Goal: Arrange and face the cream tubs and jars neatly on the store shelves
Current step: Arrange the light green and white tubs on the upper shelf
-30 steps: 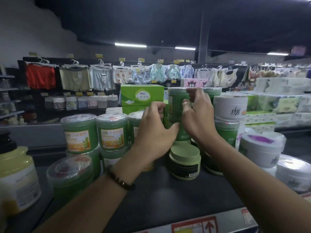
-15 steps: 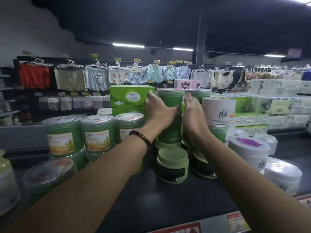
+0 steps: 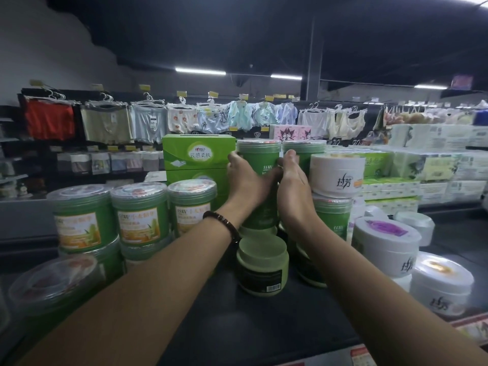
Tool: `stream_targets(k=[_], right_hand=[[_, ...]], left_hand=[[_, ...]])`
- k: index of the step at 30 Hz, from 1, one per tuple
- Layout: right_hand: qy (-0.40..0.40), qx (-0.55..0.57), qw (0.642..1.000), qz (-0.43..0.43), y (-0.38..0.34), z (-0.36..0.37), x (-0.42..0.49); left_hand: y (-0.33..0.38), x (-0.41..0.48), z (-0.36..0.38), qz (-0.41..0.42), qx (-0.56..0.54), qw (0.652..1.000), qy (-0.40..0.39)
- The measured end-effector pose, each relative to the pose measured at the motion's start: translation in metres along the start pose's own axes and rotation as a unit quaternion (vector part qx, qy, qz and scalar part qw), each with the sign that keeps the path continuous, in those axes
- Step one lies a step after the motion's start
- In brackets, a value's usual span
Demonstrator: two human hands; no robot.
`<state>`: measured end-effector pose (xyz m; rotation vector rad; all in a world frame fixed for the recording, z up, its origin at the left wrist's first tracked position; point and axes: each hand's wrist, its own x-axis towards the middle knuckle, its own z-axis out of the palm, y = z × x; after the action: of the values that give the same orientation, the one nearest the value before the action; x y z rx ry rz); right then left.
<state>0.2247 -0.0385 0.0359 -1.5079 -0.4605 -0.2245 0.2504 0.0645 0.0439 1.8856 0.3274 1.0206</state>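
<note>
A tall green tub (image 3: 260, 159) with a clear lid stands on top of a stack at the middle of the dark shelf (image 3: 237, 313). My left hand (image 3: 245, 180) grips its left side and my right hand (image 3: 293, 186) grips its right side, fingers curled round it. Below my hands sits a short pale-green jar (image 3: 261, 265) with a barcode facing me. Three green tubs with orange labels (image 3: 140, 215) stand in a row to the left, on top of other tubs. White jars (image 3: 336, 175) are stacked to the right.
A green tissue box (image 3: 198, 157) stands behind the left tubs. One green tub (image 3: 50, 286) sits at the near left. White jars (image 3: 441, 283) fill the right end. Red price tags (image 3: 361, 352) line the shelf's front edge. Hanging clothes and paper packs are far behind.
Both hands shifted slightly higher on the tall green tub and wrap it more fully. The camera drew a little closer and the tub's label turned more into view.
</note>
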Motion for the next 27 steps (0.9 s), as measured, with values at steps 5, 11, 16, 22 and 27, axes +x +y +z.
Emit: stream_targets(k=[5, 11, 16, 22, 27], right_hand=[[-0.005, -0.003, 1.0, -0.016, 0.0, -0.001, -0.001], [-0.006, 0.001, 1.0, -0.02, 0.001, 0.003, -0.006], [-0.004, -0.028, 0.998, -0.055, -0.007, 0.008, -0.016], [-0.012, -0.029, 0.992, -0.119, -0.017, 0.009, -0.033], [-0.023, -0.038, 0.988, -0.145, -0.024, 0.012, -0.042]], left_hand=[[0.002, -0.002, -0.003, -0.002, -0.011, 1.0, 0.015], [0.006, -0.008, -0.012, 0.006, -0.028, 0.999, 0.016], [0.014, -0.013, -0.028, 0.0, -0.031, 0.999, 0.005], [0.023, -0.023, -0.053, 0.023, -0.037, 0.999, 0.014], [0.029, -0.032, -0.076, 0.05, -0.051, 0.997, 0.028]])
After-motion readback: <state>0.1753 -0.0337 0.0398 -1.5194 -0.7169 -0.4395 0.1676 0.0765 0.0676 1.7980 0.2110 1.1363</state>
